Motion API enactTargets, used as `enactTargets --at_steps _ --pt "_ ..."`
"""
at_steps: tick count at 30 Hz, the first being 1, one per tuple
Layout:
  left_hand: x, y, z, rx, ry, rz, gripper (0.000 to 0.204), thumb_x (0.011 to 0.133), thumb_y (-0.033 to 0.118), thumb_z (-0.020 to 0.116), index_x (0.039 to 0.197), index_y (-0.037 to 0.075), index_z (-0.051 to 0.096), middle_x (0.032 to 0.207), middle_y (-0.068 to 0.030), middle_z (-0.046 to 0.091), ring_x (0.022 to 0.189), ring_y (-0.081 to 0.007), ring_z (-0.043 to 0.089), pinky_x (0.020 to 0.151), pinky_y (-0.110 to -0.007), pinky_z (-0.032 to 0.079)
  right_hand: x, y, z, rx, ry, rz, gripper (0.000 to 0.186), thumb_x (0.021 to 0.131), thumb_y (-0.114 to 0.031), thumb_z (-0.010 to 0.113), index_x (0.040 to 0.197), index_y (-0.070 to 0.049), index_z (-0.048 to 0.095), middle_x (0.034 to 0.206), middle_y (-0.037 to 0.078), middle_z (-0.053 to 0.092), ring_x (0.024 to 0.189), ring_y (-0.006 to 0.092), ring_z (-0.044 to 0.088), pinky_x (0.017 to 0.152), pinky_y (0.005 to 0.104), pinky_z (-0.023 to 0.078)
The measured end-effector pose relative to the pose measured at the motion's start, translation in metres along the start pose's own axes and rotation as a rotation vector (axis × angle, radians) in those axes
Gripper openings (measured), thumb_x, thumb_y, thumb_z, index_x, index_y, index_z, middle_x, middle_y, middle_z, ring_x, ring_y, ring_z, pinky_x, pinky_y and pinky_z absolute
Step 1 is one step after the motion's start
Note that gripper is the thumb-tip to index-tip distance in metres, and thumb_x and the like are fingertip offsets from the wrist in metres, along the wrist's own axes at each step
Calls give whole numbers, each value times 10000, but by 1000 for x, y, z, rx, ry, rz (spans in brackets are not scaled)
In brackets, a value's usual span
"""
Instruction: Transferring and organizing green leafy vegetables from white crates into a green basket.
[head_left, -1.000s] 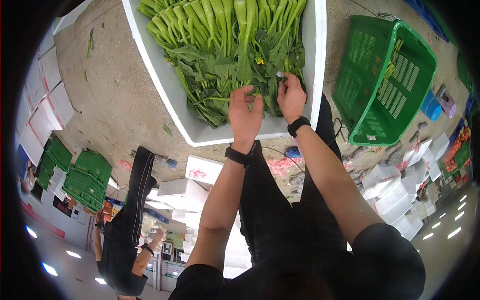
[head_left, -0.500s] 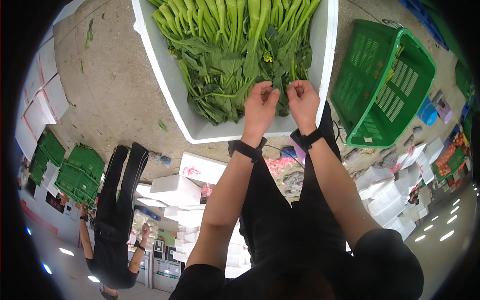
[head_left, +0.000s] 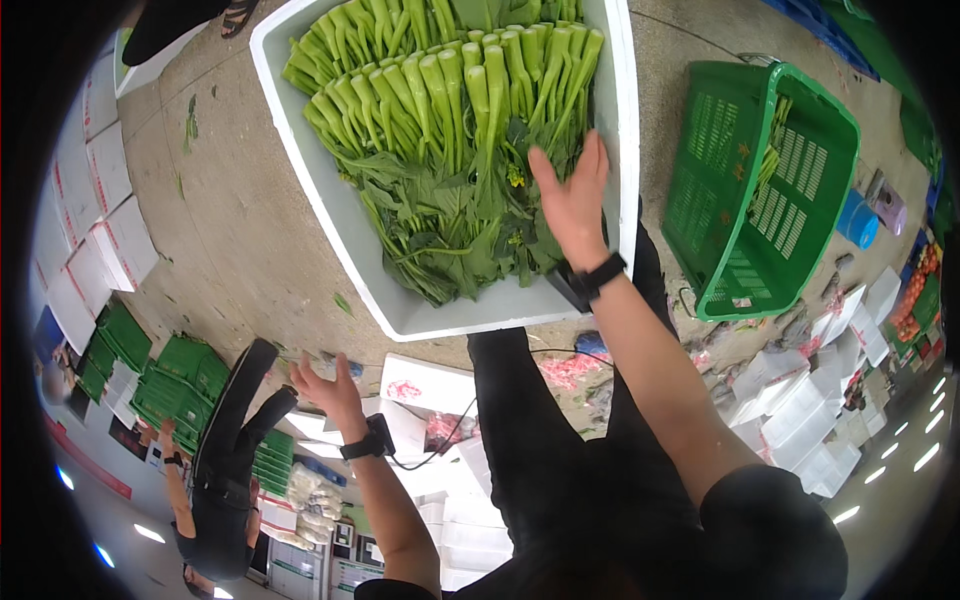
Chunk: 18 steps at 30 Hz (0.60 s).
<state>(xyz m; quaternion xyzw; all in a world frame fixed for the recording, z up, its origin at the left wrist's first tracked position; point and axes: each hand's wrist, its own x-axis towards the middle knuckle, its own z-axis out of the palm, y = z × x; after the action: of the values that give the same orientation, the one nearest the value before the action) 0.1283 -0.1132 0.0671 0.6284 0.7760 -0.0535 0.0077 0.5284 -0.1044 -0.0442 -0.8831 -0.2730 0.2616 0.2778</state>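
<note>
Bunched leafy greens with thick pale-green stems and a few yellow buds lie in a white foam box. The cut stem ends face the far side, the leaves the near side. Over the right part of the box, my right hand is open, fingers stretched forward near the leaves and the right wall. Whether it touches the greens, I cannot tell. My left hand is off to the left, outside the box, with spread fingers and nothing held.
A green slatted basket with some green stems stands right of the box, beside a blue tub. At the lower left is another person near green crates. White foam boxes are piled at the lower right.
Both hands were pinched together over the leaves at the near right. The left has swung out leftwards past the box and opened; the right has opened and reached farther forward. More stems now show.
</note>
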Motion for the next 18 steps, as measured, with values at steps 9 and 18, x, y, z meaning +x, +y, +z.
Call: enactTargets --at_steps 9,18 --pt "18 203 -3 -637 -357 294 308 888 96 682 1185 58 615 1298 -164 541 1253 -297 481 1066 -396 342 50 -16 6 89 -229 472 1167 637 -554 830 1477 5 244 1404 253 317 1298 420 322 1026 657 231" --pt "34 333 4 -740 -380 511 519 834 137 724 1290 35 498 1391 -226 396 1297 -391 361 1064 -481 313 43 -40 9 216 32 457 1055 611 -415 849 1433 -20 319 1274 215 477 1250 385 399 966 595 279"
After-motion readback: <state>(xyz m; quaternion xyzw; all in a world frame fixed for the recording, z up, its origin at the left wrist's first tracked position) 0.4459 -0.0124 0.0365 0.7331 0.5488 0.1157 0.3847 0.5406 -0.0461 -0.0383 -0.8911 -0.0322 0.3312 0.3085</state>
